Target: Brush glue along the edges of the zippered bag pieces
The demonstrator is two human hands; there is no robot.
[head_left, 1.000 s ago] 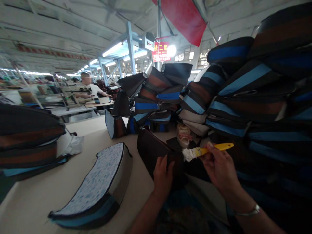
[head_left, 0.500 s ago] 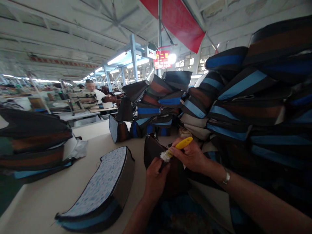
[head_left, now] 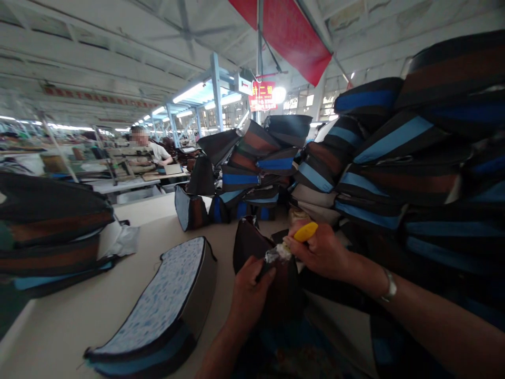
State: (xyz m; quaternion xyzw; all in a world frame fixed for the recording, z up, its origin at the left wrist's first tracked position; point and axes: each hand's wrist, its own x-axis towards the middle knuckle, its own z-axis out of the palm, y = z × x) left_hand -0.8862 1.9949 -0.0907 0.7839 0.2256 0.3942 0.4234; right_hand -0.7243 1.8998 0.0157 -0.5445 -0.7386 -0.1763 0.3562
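My right hand (head_left: 321, 250) is closed around a brush with a yellow handle (head_left: 306, 231). The brush's tip, covered in a whitish paste, meets the upper edge of a dark brown sewn fabric piece (head_left: 282, 295). My left hand (head_left: 252, 289) pinches that same edge, thumb on top, and a whitish smear shows just beside its fingertips. To the left of it lies a curved sewn piece with a blue-patterned white face (head_left: 163, 295) and dark piping. Behind my right hand stands a small tan container (head_left: 299, 215), mostly hidden.
High stacks of dark sewn pieces with blue and brown bands (head_left: 394, 195) rise on the right and at the back. Another stack (head_left: 59, 231) stands at the left table edge. The pale tabletop (head_left: 158, 216) runs between them. Further off, a person (head_left: 152, 150) sits at a bench.
My right hand and the brush have moved right along the fabric edge, away from my left hand, leaving a whitish smear. My left hand keeps its hold. The distant person has leaned left.
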